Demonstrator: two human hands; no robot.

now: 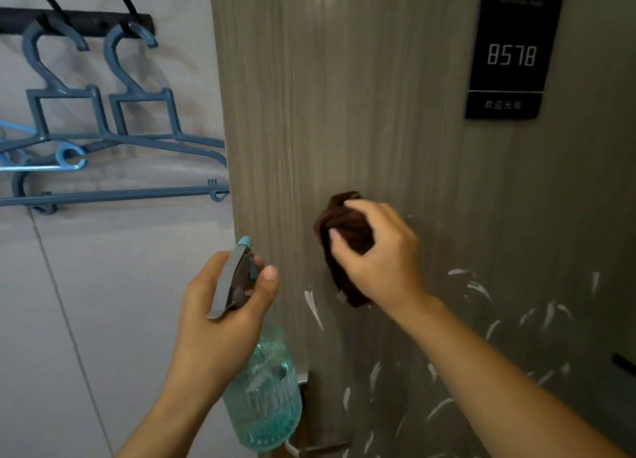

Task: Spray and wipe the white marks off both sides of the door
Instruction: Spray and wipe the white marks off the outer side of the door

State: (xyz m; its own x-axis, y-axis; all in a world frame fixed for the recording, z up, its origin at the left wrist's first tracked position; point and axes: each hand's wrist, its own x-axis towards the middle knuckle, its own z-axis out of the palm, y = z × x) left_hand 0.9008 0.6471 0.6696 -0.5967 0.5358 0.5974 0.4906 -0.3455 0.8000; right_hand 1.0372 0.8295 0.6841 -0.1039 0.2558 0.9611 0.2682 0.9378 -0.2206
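- Far left: a dark rail (pixel 69 22) is fixed to the pale wall (pixel 113 285). Blue hangers (pixel 103 120) hang from it, some hooked below others; the lowest bar ends just beside the door's edge.
- Left of centre: the left hand (pixel 220 306) grips a spray bottle (pixel 265 399) by its neck. Fingers are curled round the grey trigger head (pixel 234 278), with the thumb raised beside the nozzle. The bottle is clear with a blue-green tint, liquid visible inside, and hangs below the hand in front of the door's left edge. Nozzle tip points toward the door.
- Centre: the door (pixel 344 96) has a grey wood-grain face and fills the frame from its left edge rightward. Its upper part shows faint streaks only.
- Centre: the right hand (pixel 378 251) holds a bunched dark brown cloth (pixel 344 223) pressed against the door face, fingers curled over it, thumb on the cloth's near side. Cloth protrudes above and below the hand.
- Lower centre to right: white marks (pixel 313 306) in short curved strokes are scattered over the door below and to the right of the cloth, down to the bottom of the frame.
- Lower centre: a metal fitting (pixel 303 382) sits at the door's edge behind the bottle; detail cannot be made out.
- Upper right: a black sign (pixel 512 54) on the door reads 8578.
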